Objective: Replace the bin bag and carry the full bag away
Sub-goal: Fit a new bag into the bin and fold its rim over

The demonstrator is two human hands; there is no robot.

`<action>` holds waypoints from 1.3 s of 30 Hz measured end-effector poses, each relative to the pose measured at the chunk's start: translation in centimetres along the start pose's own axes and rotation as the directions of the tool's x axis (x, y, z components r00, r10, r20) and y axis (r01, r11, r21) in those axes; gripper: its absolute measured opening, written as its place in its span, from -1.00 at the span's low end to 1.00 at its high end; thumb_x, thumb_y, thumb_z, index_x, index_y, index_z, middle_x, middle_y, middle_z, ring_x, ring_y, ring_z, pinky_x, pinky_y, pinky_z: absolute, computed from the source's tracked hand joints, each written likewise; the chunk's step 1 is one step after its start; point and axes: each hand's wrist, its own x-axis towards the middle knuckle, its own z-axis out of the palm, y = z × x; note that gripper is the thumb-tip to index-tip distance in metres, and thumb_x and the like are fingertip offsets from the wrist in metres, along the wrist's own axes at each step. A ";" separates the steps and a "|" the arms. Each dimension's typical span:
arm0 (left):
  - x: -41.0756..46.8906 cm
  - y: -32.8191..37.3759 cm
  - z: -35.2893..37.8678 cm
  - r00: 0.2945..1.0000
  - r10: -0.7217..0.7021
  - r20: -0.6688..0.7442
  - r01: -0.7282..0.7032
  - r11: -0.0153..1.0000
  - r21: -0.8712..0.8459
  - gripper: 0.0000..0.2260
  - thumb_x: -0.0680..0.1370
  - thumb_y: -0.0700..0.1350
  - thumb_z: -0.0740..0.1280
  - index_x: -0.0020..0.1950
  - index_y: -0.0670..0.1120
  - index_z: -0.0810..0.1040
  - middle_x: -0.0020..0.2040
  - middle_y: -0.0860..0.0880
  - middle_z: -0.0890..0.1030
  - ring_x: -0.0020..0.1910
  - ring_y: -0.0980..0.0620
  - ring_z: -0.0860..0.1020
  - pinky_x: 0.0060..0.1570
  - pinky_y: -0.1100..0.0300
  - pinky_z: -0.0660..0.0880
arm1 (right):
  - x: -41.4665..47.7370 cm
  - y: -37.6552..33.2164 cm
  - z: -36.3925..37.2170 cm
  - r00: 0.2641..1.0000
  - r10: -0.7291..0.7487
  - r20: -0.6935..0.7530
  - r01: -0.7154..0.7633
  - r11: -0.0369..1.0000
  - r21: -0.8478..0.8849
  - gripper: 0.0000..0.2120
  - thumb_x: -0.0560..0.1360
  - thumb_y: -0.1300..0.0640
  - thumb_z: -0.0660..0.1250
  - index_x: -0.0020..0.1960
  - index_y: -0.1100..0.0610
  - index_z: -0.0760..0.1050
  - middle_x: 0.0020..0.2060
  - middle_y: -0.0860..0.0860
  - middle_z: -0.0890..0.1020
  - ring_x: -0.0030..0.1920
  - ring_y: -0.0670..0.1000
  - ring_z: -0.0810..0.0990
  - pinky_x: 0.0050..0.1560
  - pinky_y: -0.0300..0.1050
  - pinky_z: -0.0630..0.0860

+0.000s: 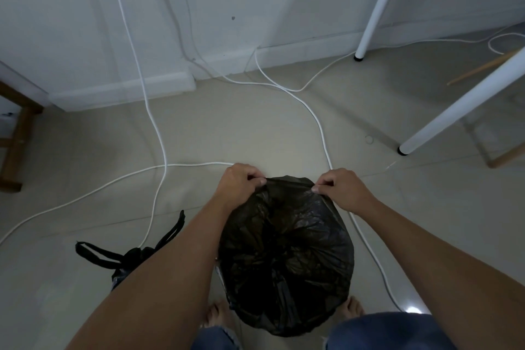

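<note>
A black bin bag (287,253) lines a round bin on the floor between my bare feet, its plastic spread over the rim; the bin itself is hidden under it. My left hand (241,182) pinches the bag's far edge at the left. My right hand (341,187) pinches the same edge at the right. A second black bag (127,257) with tied handles lies on the floor to the left, partly hidden behind my left forearm.
White cables (159,150) trail across the tiled floor around the bin. Two white table legs (454,111) slant down at the right. Wooden furniture (17,133) stands at the far left. A white wall and skirting board (122,88) lie ahead.
</note>
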 end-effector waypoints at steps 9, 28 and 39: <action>1.0 -0.3 -0.4 0.981 -0.110 0.161 0.142 0.967 -0.209 -0.88 0.55 -0.17 0.36 -0.08 -0.17 0.69 -0.32 0.04 0.60 -0.35 0.19 0.49 -0.33 0.38 0.39 | 0.9 1.3 -0.3 0.977 0.112 0.179 -0.182 0.877 0.444 -0.94 0.47 0.31 0.40 -0.08 0.28 0.64 -0.22 0.15 0.66 -0.20 0.03 0.60 -0.09 -0.08 0.58; 0.3 -1.4 -0.9 0.966 -0.072 0.248 0.077 0.997 -0.010 -0.91 0.35 -0.08 0.54 -0.23 -0.07 0.71 -0.24 -0.02 0.66 -0.27 0.12 0.56 -0.23 0.27 0.45 | 1.3 0.8 -0.2 0.925 0.152 0.348 -0.266 0.913 0.310 -0.76 0.25 0.19 0.59 -0.14 0.25 0.67 -0.27 0.07 0.69 -0.21 0.00 0.62 -0.10 -0.10 0.52; 0.2 -0.3 -0.9 0.991 -0.001 0.135 -0.065 0.870 0.489 -0.83 0.51 -0.04 0.33 -0.05 -0.11 0.63 0.03 -0.16 0.61 0.07 -0.18 0.56 -0.03 0.10 0.45 | 1.9 -1.9 -0.5 0.995 0.014 0.101 0.003 0.987 -0.159 -0.80 0.29 0.11 0.56 -0.10 0.11 0.70 -0.29 0.00 0.66 -0.24 -0.05 0.61 -0.23 -0.30 0.41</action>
